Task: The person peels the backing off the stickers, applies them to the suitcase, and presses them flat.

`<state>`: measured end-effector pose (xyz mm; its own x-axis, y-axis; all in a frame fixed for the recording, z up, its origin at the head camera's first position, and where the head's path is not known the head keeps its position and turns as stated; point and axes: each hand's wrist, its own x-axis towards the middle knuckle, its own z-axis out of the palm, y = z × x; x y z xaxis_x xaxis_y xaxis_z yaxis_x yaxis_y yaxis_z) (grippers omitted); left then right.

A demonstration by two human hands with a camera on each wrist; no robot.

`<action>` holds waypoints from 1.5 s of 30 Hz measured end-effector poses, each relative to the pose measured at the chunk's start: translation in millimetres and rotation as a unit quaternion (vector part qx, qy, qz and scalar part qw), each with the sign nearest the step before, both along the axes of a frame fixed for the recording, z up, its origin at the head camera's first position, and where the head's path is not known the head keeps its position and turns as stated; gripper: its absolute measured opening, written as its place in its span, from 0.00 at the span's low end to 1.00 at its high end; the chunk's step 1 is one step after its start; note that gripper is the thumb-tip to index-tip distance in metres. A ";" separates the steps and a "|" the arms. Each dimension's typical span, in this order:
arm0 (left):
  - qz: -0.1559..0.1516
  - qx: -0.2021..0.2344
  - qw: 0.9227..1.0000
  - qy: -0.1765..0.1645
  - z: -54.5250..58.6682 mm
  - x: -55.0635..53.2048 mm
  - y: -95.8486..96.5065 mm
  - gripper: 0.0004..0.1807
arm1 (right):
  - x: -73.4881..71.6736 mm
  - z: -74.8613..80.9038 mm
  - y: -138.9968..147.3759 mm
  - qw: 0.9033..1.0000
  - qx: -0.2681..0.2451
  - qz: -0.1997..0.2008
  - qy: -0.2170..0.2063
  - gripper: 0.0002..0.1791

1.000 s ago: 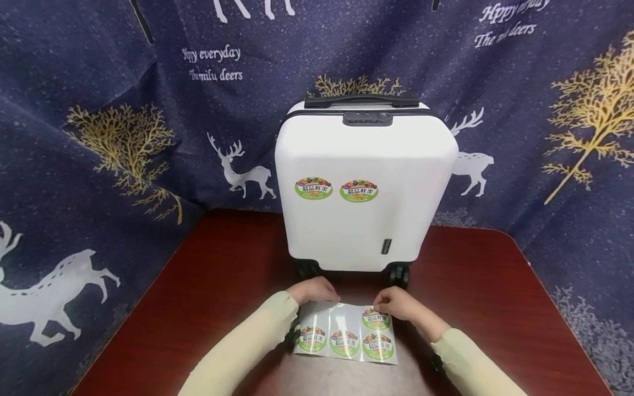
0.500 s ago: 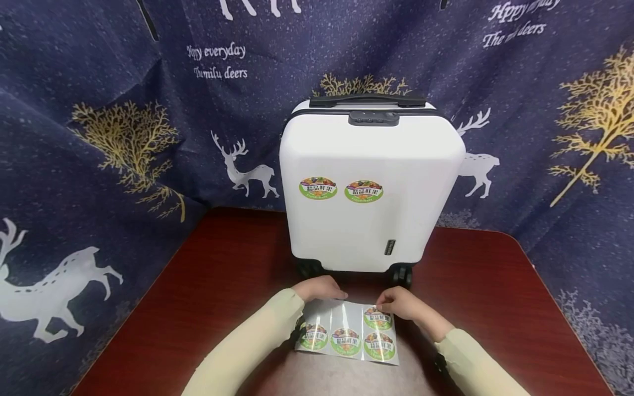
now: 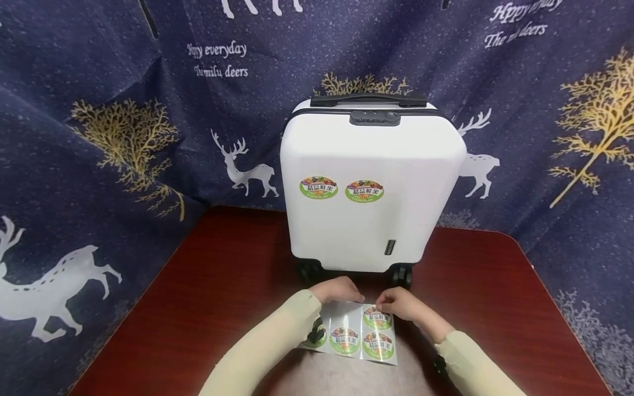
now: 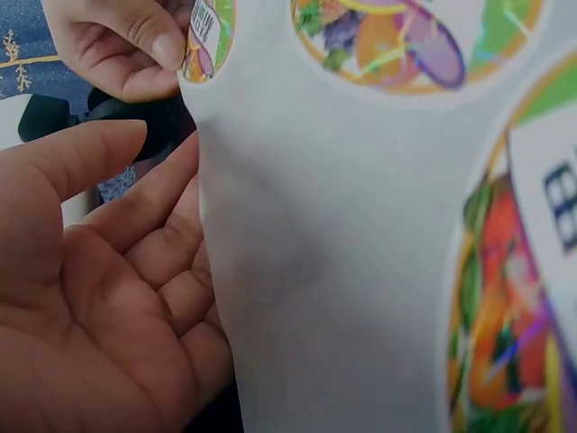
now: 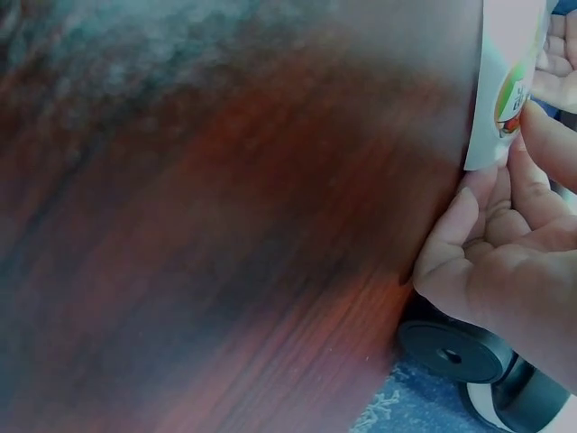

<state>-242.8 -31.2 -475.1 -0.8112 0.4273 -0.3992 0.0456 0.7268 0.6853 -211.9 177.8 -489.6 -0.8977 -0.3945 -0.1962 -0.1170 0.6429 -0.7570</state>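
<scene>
A glossy sticker sheet [image 3: 343, 315] with several round fruit stickers lies at the front middle of the table. My right hand [image 3: 405, 305] pinches its far edge at the upper right sticker [image 3: 377, 319]; the right wrist view has thumb and fingers at that corner. My left hand [image 3: 340, 289] is at the far edge, close to the right one. In the left wrist view its thumb [image 4: 99, 149] stands apart from the sheet, while the fingertips pass behind the edge, hidden. Two matching stickers [image 3: 318, 188] are on the white suitcase [image 3: 346, 231].
Behind the hands the suitcase stands upright on the dark red table [image 3: 238, 264], its black wheels [image 3: 400, 274] just beyond the sheet. A blue cloth [image 3: 148, 165] printed with deer and trees hangs close behind.
My left hand has slid right along the sheet's far edge toward the right hand, its sleeve now covering part of the lower left sticker. The right hand keeps its pinch.
</scene>
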 end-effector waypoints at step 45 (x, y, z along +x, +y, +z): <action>-0.015 -0.014 1.000 -0.008 -8.4 -1.7 9.8 0.10 | -4.7 -6.0 8.3 0.996 -0.061 0.057 0.033 0.12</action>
<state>-244.6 -21.5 -483.5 -0.7916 0.4402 -0.4239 0.0575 0.7442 0.6655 -216.6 186.1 -495.6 -0.8550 -0.5120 -0.0829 -0.2362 0.5266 -0.8166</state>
